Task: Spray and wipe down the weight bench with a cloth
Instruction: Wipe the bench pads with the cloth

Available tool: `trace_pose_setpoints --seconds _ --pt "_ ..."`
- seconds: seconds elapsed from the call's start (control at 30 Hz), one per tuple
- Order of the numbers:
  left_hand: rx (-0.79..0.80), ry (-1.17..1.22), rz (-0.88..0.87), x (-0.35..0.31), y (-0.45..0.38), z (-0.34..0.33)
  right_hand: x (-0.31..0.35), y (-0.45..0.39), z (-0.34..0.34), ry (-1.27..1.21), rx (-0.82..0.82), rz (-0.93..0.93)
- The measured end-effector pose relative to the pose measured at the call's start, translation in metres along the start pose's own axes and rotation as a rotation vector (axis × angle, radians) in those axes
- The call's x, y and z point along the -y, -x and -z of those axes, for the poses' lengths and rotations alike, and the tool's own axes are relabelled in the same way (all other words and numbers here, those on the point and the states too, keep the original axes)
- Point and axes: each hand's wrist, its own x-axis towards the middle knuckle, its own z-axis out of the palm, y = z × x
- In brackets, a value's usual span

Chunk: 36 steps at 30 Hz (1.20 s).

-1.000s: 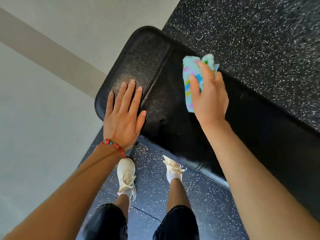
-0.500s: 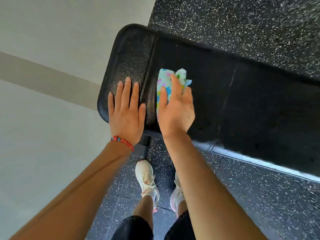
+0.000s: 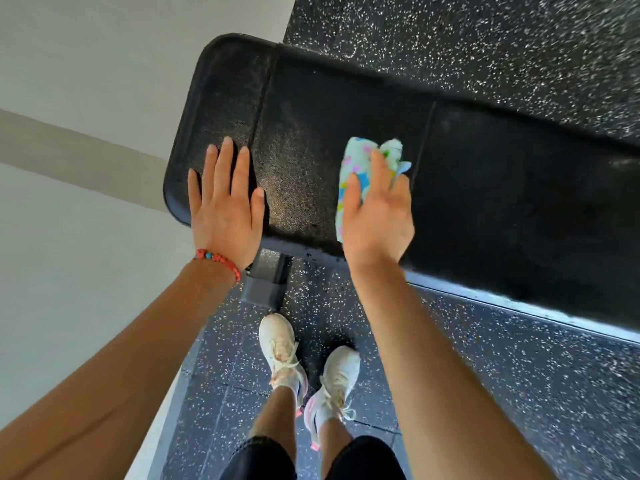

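right hand [image 3: 377, 216] presses cloth [image 3: 353, 171] on bench [image 3: 485, 174]; left hand [image 3: 225, 209] flat.

The left hand [image 3: 227, 216] lies flat on the end of the black worktop [image 3: 485, 188], its fingers [image 3: 221, 168] straight and spread a little. The right hand [image 3: 377, 220] presses a folded cloth [image 3: 353, 161], pale blue with coloured spots, onto the padding near the front edge. A red bracelet [image 3: 218, 259] sits on the left wrist. Below, two white shoes [image 3: 284, 348] stand on the speckled floor [image 3: 519, 393].
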Motion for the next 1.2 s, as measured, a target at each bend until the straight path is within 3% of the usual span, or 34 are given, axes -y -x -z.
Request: trace_pose_setpoints --seconds 0.07,0.13,0.4,0.57,0.7,0.8,1.03,1.1,1.2 --pt "0.018 -0.016 -0.073 -0.012 0.010 -0.001 -0.007 0.005 0.002 0.022 0.057 0.159" --pt "0.039 -0.039 -0.151 -0.027 0.021 -0.002 -0.029 0.003 0.011 0.051 0.009 0.228" --pt "0.112 -0.078 -0.238 -0.081 0.036 -0.023 -0.144 0.004 0.074 0.051 -0.119 -0.147" --pt "0.095 -0.114 -0.179 -0.093 0.034 -0.034 -0.119 0.011 0.054 0.004 -0.161 -0.276" --pt "0.078 -0.142 -0.170 -0.092 0.035 -0.037 -0.082 0.021 0.034 0.012 -0.092 0.050" --pt "0.083 -0.123 -0.172 -0.093 0.034 -0.033 -0.106 0.013 0.041 0.090 -0.079 0.210" --pt "0.011 -0.017 -0.274 -0.115 0.013 -0.026 -0.150 -0.012 0.071 0.055 -0.209 -0.291" --pt "0.014 -0.005 -0.318 -0.126 0.002 -0.031 -0.135 -0.016 0.066 0.045 -0.207 -0.311" --pt "0.063 -0.031 -0.326 -0.133 -0.008 -0.041 -0.107 -0.027 0.049 0.029 -0.117 -0.138"
